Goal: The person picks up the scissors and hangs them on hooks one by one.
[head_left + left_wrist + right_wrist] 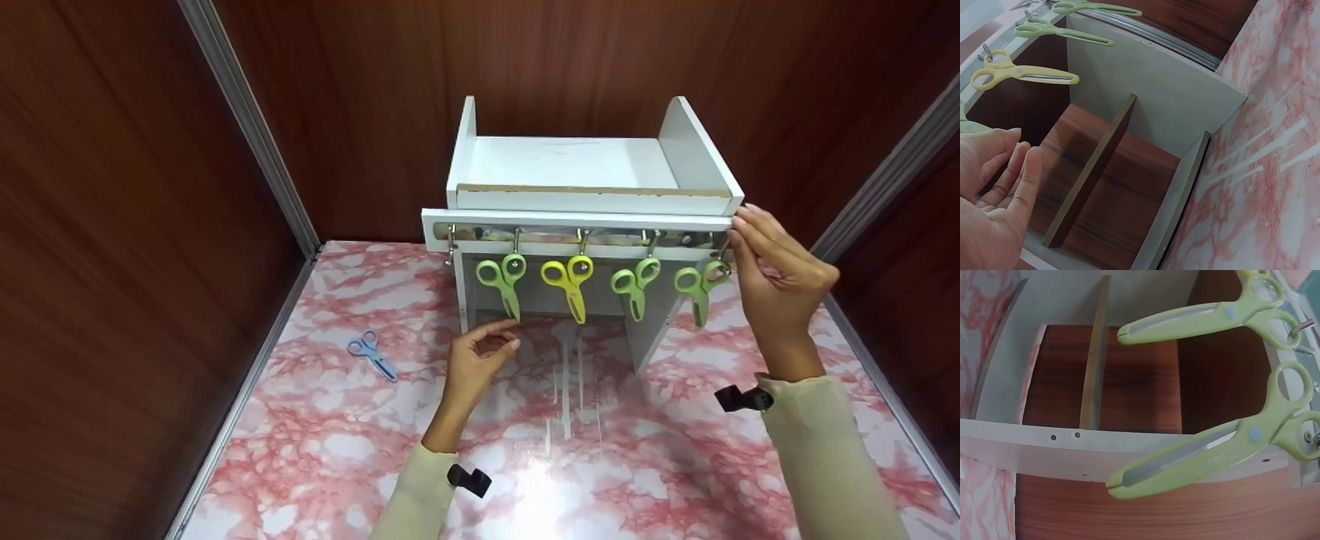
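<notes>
Across the front of a white shelf [592,201] runs a hook rail [555,219]. Three green scissors [634,289] and one yellow pair of scissors [574,292] dangle from its hooks by their handle loops. My right hand [780,281] pinches the rail's right end, thumb in front, beside the rightmost green scissors [1213,450]. Close under the tip of the leftmost green scissors [510,300] is my left hand [476,364], its thumb and forefinger bent and apart; whether a fingertip touches the blade cannot be told. The right hand's fingers are out of the right wrist view.
Blue scissors [371,356] lie on the pink marbled tabletop [330,442], left of the shelf. The leftmost hook [451,238] bears no scissors. Dark wooden panels [360,112] stand behind and at both sides. Inside the shelf a divider [1092,171] shows.
</notes>
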A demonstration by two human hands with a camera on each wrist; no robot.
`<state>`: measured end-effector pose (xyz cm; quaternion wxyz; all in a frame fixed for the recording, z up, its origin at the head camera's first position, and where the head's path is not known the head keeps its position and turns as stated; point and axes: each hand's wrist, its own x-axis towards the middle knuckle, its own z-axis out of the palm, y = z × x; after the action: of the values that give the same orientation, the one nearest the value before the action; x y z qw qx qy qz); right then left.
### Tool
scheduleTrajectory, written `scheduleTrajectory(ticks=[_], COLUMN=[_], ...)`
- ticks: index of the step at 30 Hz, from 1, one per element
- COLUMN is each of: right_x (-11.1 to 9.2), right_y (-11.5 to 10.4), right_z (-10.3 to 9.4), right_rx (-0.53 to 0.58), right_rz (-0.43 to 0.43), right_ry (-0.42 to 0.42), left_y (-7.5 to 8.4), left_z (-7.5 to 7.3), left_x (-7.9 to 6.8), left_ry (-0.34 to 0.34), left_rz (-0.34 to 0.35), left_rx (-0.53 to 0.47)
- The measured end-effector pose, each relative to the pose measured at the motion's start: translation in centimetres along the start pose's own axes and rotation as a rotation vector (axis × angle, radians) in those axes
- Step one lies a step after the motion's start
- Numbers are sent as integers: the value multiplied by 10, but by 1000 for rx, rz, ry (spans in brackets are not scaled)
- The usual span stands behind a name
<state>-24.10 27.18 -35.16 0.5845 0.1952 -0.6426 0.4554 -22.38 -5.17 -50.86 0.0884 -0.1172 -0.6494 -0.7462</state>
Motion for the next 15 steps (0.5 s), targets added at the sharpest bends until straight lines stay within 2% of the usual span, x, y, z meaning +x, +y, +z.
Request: scheduleTrajectory(ticks=[6, 15], right_x=[0, -1], right_y=[0, 1], right_z=[1, 2], right_rx=[0, 10], right_rz=[-4, 6], right_ry=[4, 18], left_y=[16, 10], left_z=[-4, -15], left_x=[-9, -15], left_ry=[3, 15], left_rz=[-2, 15], left_rx=[-11, 34])
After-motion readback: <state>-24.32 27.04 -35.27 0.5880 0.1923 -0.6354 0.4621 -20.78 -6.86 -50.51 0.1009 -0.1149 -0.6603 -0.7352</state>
